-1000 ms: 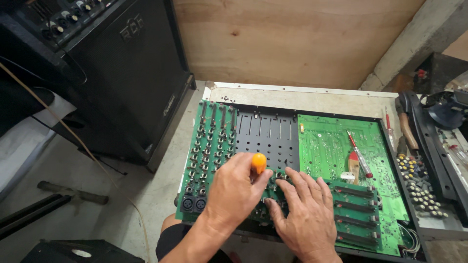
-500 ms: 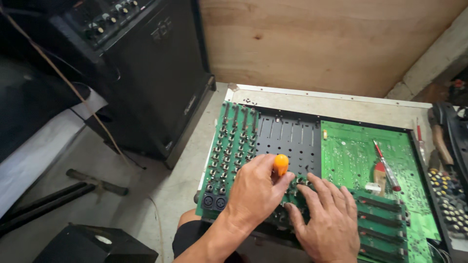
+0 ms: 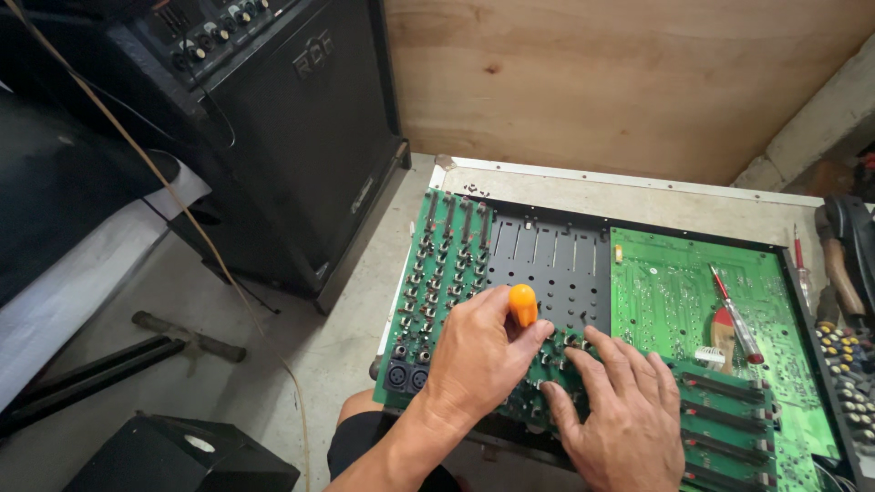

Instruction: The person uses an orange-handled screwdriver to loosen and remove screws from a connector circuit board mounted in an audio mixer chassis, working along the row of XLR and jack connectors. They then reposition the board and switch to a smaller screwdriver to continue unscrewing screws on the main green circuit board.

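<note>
The left hand (image 3: 478, 364) is closed in a fist around a screwdriver, of which only the orange handle (image 3: 523, 303) shows above the knuckles; the shaft and tip are hidden under the palm, so whether the tip sits in a screw cannot be told. The right hand (image 3: 620, 415) holds nothing: its fingers lie spread and flat on the green channel boards (image 3: 447, 264) of the opened mixer chassis (image 3: 583, 187), just at 3 o'clock of the left hand.

The main risk, as a judgement, is a slip. If the hidden tip rides out of its seat under pressure, it could skid across the solder side of the boards and scratch a trace, or run into the right hand's fingers, which rest close beside it. The right hand's weight on the boards could also flex them or bend the pins standing up from them.

Loose tools add a second hazard. A red-handled screwdriver (image 3: 736, 314) and a small brush (image 3: 723, 335) lie on the large green circuit board (image 3: 674, 292) at 3 o'clock, and a jolt to the chassis could roll them over the components. The black speaker cabinet (image 3: 301, 128) stands at 10 o'clock, well apart.
</note>
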A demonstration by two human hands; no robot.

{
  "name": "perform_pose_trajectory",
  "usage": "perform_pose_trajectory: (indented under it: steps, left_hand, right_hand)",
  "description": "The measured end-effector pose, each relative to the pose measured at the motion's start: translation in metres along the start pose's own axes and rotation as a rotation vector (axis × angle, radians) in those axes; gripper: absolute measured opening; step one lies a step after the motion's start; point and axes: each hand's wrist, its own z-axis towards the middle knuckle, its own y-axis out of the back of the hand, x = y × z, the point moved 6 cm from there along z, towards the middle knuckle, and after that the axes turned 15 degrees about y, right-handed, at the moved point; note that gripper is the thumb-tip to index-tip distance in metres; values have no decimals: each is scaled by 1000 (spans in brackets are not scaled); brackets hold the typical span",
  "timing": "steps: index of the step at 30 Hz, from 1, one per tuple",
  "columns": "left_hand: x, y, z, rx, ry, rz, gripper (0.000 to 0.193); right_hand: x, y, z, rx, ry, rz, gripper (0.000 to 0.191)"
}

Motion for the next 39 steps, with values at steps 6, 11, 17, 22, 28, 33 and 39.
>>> perform_pose_trajectory:
  steps: [6, 11, 17, 22, 28, 33, 39]
  left_hand:
    - [1, -1, -2, 7, 7, 14, 25]
    - [1, -2, -1, 21, 8, 7, 24]
    - [3, 2, -1, 12, 1, -27, 24]
    - [12, 2, 1, 49, 111, -125, 23]
    - [28, 0, -1, 61, 284, -275, 19]
    - [24, 0, 1, 4, 195, -286, 21]
    - [10, -4, 8, 36, 82, -215, 31]
  right_hand:
    - [0, -2, -2, 9, 1, -2, 49]
    - [-1, -3, -3, 15, -9, 2, 49]
    - [2, -2, -1, 10, -2, -4, 49]
    - [4, 4, -1, -7, 5, 22, 48]
    - [5, 15, 0, -20, 17, 43, 47]
    - [1, 19, 1, -32, 26, 50, 47]
    - [-5, 19, -2, -30, 22, 61, 47]
